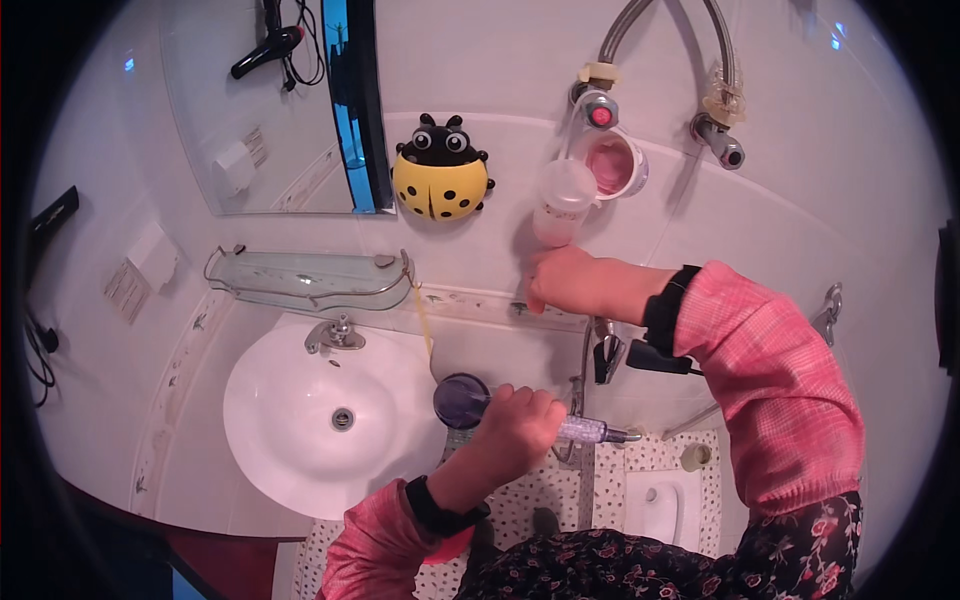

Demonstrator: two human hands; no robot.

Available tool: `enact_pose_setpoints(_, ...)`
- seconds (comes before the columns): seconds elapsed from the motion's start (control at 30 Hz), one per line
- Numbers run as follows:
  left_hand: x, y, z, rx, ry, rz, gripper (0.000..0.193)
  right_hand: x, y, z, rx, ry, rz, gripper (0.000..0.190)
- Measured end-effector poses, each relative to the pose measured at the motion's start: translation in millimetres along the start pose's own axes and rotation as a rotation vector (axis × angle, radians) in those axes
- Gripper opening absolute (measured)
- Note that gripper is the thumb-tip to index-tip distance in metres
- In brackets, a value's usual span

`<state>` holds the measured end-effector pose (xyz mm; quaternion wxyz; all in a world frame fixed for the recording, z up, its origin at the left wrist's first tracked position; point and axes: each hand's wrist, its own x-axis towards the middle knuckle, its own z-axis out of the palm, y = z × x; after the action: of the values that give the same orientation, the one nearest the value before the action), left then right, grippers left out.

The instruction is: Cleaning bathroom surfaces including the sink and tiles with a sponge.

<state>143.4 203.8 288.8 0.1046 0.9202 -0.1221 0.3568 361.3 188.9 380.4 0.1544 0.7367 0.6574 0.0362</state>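
My left hand (521,427) grips a purple handheld shower head (460,401) by its handle, low in front of the wall and just right of the washbasin (300,442). The translucent purple handle (583,430) sticks out past my fingers, with a metal fitting at its tip. Close to the tiled wall, my right hand (574,281) is bent with its back towards me. Its fingertips are mostly hidden, so I cannot tell whether it holds anything. Directly above that hand is a translucent lidded plastic container (562,206), beside a white tub (634,169) with a pink inside.
A glass shelf (315,274) with a metal rail juts out above the basin faucet (337,335). Wall valves (600,112) with braided hoses (626,30) are at upper right. A yellow ladybug holder (441,180) hangs near the mirror (255,150). A squat toilet (664,502) lies at lower right.
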Motion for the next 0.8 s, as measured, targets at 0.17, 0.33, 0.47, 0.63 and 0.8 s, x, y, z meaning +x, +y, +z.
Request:
enact_pose_setpoints(0.17, -2.6, 3.4, -2.7, 0.027, -0.051, -0.031, 0.013, -52.7, 25.6, 22.2, 0.198, 0.422, -0.013, 0.03)
enact_pose_setpoints(0.33, -18.8, -3.1, -15.1, 0.075, -0.125, -0.087, 0.014, -109.2, 50.1, 12.4, 0.054, 0.123, 0.262, 0.02)
enact_pose_setpoints(0.47, -14.4, -3.8, -13.7, 0.117, -0.174, -0.11, 0.017, -117.6, 37.6, -4.6, 0.044, 0.463, 0.211, 0.028)
enact_pose_setpoints(0.63, 16.6, 3.1, -7.5, 0.084, -0.189, -0.028, 0.024, -61.4, 21.3, 15.3, -0.261, 0.792, -0.199, 0.028)
enact_pose_setpoints(0.8, 43.8, 7.8, -16.8, 0.014, -0.179, -0.01, 0.026, -115.7, 65.8, 34.5, -0.08, 0.557, -0.052, 0.03)
